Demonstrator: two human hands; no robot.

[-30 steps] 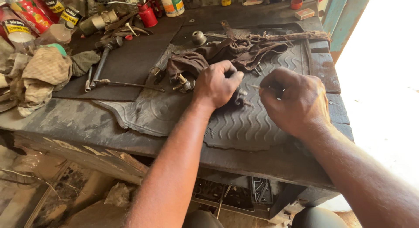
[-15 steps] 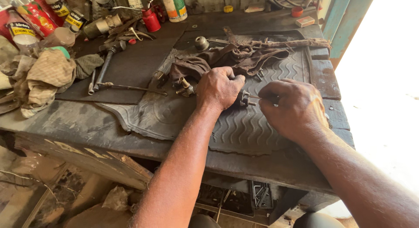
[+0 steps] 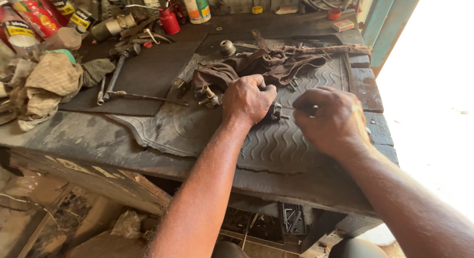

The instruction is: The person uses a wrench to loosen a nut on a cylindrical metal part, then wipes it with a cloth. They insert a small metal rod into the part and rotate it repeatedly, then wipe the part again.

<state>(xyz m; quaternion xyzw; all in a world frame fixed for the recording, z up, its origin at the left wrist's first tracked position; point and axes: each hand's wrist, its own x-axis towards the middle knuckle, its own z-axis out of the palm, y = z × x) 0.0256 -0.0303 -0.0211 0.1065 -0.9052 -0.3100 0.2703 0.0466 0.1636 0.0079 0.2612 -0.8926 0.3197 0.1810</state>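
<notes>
- Since the earlier frame your two hands have drawn a little closer over the mat, and the thin tool now reaches the small part; the bench around them lies as it did.
- Your left hand is closed in a fist around a small metal part, pressing it down on the ribbed rubber mat; only the end of the part shows past your knuckles.
- Your right hand is closed around a thin screwdriver, whose shaft runs level toward the left and whose tip meets the part just beside your left fingers.
- The part sits near the middle of the mat, between your two hands, touching both the mat and the tool.
- Just left of your left hand a brass fitting lies on the mat, and behind your knuckles a brown rag is bunched up, with a frayed strap running off to the right.
- A round metal knob stands at the far edge of the mat.
- On the dark workbench to the left lie a long rod, a pile of cloths and, further back, a red oil can among bottles and cans.
</notes>
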